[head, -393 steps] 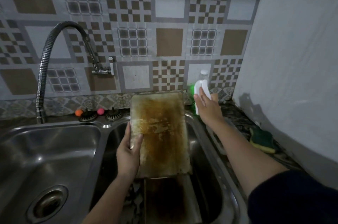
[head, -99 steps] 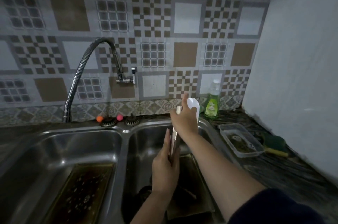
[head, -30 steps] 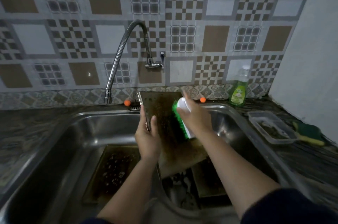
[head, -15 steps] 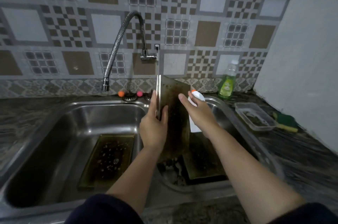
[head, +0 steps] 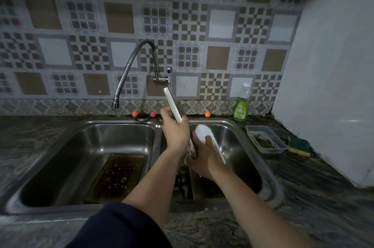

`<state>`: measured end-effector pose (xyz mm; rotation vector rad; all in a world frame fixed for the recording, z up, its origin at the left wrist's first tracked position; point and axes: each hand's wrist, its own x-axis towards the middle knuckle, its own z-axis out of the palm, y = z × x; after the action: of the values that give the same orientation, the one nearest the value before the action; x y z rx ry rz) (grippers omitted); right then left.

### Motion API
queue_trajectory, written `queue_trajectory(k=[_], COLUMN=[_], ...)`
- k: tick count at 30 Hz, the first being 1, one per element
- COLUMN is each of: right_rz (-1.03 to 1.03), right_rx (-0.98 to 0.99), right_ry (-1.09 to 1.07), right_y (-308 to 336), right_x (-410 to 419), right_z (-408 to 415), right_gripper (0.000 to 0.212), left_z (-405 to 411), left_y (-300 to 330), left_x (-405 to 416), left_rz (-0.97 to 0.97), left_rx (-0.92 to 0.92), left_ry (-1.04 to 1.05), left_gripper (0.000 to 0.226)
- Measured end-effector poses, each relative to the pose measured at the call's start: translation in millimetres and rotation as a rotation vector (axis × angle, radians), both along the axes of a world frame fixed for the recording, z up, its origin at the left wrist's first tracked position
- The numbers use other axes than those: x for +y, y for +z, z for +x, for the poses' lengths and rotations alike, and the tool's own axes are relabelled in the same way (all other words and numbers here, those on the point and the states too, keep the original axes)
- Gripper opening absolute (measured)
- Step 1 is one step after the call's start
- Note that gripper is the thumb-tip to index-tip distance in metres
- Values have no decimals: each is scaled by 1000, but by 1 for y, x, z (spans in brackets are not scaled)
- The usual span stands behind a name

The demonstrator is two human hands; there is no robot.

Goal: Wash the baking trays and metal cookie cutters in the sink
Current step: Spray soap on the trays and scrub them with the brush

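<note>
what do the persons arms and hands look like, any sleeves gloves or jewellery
Both forearms are bare. A dark navy sleeve covers the left upper arm, pushed up above the elbow; a dark sleeve edge shows at the lower right corner too. The left hand and right hand wear no gloves, and no rings or watch are visible.

Home kitchen. Double-basin steel sink (head: 240, 132) set in a dark stone surface (head: 315, 183), flexible tap (head: 129, 73), patterned tile backsplash (head: 190, 25). Dish-soap bottle (head: 240, 106) and scrub sponge (head: 297, 144) alongside.

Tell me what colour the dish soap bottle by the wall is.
Green, with a clear top; the dish soap bottle shows in the head view.
</note>
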<state>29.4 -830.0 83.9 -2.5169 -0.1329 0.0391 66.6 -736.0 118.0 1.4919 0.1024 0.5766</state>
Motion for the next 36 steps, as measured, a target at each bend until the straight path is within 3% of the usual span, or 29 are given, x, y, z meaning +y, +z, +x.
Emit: queue_trajectory(k=[4,7,11,13,16,21,28,36], right_rz=[-79,-2,165,377,562,362,68,-14], right_rx=[-216,-334,-283,-220,-146,-124,-127,-128], right_ry=[-109,-105,-42,-15,32,-18,20,-17], right_y=[2,3,7,12,15,2,-29,-42], right_x=[-15,-24,-24,-19,-6,18,71,135], right_z=[-13,-16,-13,-11,-9,12,36,72], right_gripper=[61,54,45,43,43,49,53,56], left_z=[-16,-22,-22,-28,-38,-44,-36,-2], left_y=[-3,-14,-49,-62,-71,-77,-104,-131], left_x=[-10,-1,24,36,53,96,177,261], left_rz=[36,207,389,389,318,402,571,556], left_rx=[-62,-27,220,400,380,365,549,786], left_ry=[-143,-155,-11,13,7,102,61,-21], left_gripper=[19,26,48,57,67,73,71,90])
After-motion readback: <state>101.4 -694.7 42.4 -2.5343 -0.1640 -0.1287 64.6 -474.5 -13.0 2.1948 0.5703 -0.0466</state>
